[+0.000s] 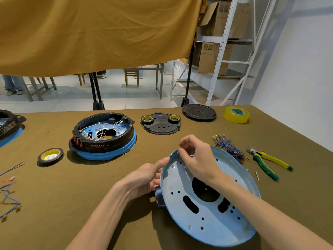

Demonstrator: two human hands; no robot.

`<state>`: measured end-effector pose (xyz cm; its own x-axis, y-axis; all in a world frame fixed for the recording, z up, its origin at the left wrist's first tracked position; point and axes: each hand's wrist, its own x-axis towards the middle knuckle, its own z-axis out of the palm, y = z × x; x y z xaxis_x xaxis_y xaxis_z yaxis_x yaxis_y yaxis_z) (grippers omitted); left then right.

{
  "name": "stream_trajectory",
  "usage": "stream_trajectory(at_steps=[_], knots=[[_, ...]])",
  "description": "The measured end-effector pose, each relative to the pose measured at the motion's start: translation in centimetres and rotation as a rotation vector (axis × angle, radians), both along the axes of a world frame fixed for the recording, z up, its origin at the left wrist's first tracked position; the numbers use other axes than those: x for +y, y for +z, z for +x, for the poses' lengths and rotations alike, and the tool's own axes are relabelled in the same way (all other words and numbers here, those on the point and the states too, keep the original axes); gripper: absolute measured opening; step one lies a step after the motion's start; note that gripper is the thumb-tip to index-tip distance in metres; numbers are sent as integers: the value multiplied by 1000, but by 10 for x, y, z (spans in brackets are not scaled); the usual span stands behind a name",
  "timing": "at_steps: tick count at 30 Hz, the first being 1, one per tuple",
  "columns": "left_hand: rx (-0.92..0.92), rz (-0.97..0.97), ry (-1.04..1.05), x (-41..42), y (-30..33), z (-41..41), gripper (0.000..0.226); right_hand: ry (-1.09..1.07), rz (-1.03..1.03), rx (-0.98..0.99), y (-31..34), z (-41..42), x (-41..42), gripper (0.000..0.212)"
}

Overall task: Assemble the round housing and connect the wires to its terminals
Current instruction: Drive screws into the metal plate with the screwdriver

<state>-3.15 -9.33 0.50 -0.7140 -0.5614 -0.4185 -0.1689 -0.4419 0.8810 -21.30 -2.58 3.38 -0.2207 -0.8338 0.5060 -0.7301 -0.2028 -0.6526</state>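
Pale blue enamel — the round housing pan (212,210) lies tilted at the near right of the olive-cloth desk (117,177), its far-left rim raised, a black spout-like part on its left wall. The left hand (144,179) steadies that wall from outside, thumb stretched up along the rim and fingers curled round the edge. The right hand (196,156) reaches over the pan's far rim, its fingers (182,147) pinching a small screw-like metal piece; what it is exactly is too small to tell. Beyond the pan's far-right edge sits a bundle of blue wires (223,143) with brass terminals, just beside green-and-yellow pliers (266,161) and a loose pin (257,175). Left of centre stands a second housing (104,136), black ring on blue base, white wiring inside, with a roll of black tape (50,156) close at its left. Farther back lie a black plate (161,125) carrying two tape rolls, a round black cover (199,111) at the desk's far edge, and a yellow tape roll (236,114). Loose coloured wires (9,192) trail at the left edge. Bare cloth lies between the two housings and along the near-left — room around the left forearm.
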Motion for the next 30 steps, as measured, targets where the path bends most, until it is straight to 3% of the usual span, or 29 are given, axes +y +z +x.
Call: stream_trajectory(at_steps=[3,6,10,21,30], knots=[[-3,-4,27,2,2,-2,75,-179,-174,297,5,-12,-2,6],[25,-7,35,4,3,-1,77,-254,-115,363,4,-15,-6,7],[89,-31,26,6,6,-1,76,-317,-214,500,5,-12,-6,6],[117,124,49,10,8,0,30,-326,-268,485,9,-11,-3,13],[56,153,117,14,6,-2,27,-314,-231,498,12,-8,-1,6]])
